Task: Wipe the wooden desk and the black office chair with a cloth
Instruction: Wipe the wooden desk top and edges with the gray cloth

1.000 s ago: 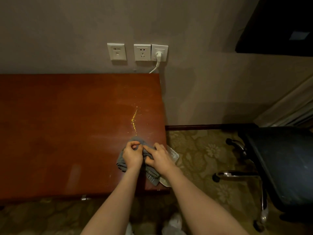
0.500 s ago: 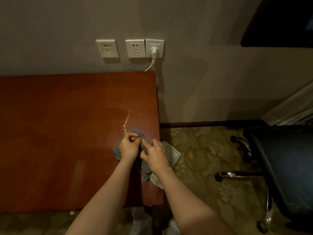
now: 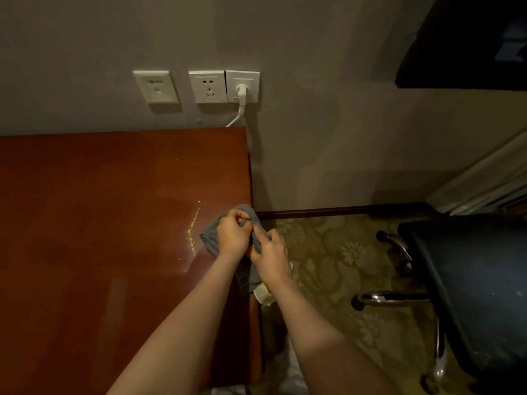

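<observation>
A reddish wooden desk (image 3: 99, 218) fills the left half of the view. A thin line of yellow crumbs (image 3: 194, 226) lies near its right edge. Beside the crumbs a grey cloth (image 3: 209, 242) is bunched at the desk's right edge. My left hand (image 3: 232, 233) grips the cloth's top with curled fingers. My right hand (image 3: 271, 253) pinches the cloth from the right, over the desk's edge. A pale object (image 3: 263, 295) shows under my right wrist, mostly hidden. The black office chair (image 3: 473, 286) stands at the far right on the carpet.
Three white wall sockets (image 3: 208, 86) sit above the desk, one with a white plug and cable (image 3: 241, 105). Patterned carpet (image 3: 328, 266) lies between desk and chair. The chair's chrome legs (image 3: 390, 297) reach toward the desk. A dark panel (image 3: 467, 44) hangs top right.
Both hands with the cloth have shifted right, from the desk's inside to its right edge. The crumb line now lies left of the cloth. The camera tilted slightly.
</observation>
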`<state>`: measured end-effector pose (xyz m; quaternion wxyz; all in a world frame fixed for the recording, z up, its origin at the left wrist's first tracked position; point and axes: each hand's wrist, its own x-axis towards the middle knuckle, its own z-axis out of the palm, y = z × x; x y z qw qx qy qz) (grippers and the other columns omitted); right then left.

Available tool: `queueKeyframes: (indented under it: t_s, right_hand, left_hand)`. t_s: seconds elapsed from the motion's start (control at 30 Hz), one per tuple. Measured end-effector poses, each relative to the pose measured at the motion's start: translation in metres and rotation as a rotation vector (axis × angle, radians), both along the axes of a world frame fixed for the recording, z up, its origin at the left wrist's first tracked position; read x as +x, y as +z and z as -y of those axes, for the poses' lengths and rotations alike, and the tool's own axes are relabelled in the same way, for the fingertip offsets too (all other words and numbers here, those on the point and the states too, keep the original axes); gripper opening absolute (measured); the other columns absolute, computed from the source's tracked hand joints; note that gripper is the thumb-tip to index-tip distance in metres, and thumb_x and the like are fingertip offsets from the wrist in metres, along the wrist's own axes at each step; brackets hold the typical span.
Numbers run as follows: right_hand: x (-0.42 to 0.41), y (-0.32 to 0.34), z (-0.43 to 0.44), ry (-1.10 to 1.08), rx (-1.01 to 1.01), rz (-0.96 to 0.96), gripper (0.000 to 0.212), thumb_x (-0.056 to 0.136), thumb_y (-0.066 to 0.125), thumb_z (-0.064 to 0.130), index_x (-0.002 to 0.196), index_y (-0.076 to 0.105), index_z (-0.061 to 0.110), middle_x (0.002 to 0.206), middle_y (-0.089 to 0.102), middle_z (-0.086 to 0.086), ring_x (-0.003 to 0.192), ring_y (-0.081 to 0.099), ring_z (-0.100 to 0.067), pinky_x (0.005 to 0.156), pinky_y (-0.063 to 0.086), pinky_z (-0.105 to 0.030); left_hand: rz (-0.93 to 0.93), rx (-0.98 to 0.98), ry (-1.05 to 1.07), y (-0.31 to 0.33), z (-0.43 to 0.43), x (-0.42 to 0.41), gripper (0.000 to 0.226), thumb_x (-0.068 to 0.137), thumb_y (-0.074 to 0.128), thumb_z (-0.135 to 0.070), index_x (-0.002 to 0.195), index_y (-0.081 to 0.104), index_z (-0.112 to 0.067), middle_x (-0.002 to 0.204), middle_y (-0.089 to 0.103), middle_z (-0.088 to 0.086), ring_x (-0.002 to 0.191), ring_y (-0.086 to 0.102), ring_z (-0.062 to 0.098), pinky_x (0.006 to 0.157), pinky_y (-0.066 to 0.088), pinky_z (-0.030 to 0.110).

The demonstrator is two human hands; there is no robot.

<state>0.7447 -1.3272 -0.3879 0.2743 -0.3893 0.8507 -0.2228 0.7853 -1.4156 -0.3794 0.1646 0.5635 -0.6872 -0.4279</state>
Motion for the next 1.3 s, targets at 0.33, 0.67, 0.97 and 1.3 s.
queueKeyframes:
  t_s: [0.33, 0.67, 0.97, 1.3]
  right_hand:
    - [-0.028, 0.003, 0.007, -0.166, -0.087, 0.082, 0.06, 0.091, 0.043, -0.002, 0.146, 0.033, 0.02, 0.115, 0.043, -0.007, 0.1, 0.048, -0.021, 0.077, 0.036, -0.024]
    - [0.05, 0.041, 0.058, -0.141, -0.235, 0.181, 0.056, 0.095, 0.036, -0.001, 0.147, 0.03, 0.018, 0.126, 0.044, -0.01, 0.107, 0.05, -0.028, 0.072, 0.033, -0.026]
    - [0.153, 0.047, 0.1, -0.007, -0.236, 0.233, 0.056, 0.093, 0.041, 0.003, 0.146, 0.031, 0.019, 0.126, 0.045, -0.01, 0.111, 0.05, -0.028, 0.086, 0.038, -0.03]
    - [0.168, 0.018, 0.115, 0.15, 0.054, 0.097, 0.058, 0.095, 0.043, 0.011, 0.149, 0.023, 0.02, 0.141, 0.034, -0.012, 0.128, 0.036, -0.032, 0.104, 0.033, -0.037]
  left_hand:
    - [0.073, -0.131, -0.104, 0.013, -0.002, -0.045, 0.015, 0.086, 0.053, -0.002, 0.095, 0.064, -0.006, 0.103, 0.057, 0.013, 0.092, 0.058, 0.025, 0.075, 0.039, 0.026]
    - [0.019, -0.241, 0.001, 0.056, 0.047, 0.033, 0.011, 0.087, 0.057, -0.003, 0.082, 0.06, -0.013, 0.087, 0.061, 0.003, 0.062, 0.05, 0.008, 0.057, 0.037, 0.019]
    - [0.112, -0.286, 0.088, 0.062, 0.091, 0.14, 0.013, 0.085, 0.06, -0.002, 0.08, 0.059, -0.015, 0.08, 0.058, 0.0, 0.057, 0.046, 0.002, 0.049, 0.036, 0.016]
    - [0.191, -0.123, 0.126, 0.006, 0.105, 0.17, 0.006, 0.088, 0.058, -0.007, 0.085, 0.059, -0.013, 0.078, 0.057, 0.0, 0.054, 0.045, 0.005, 0.049, 0.034, 0.019]
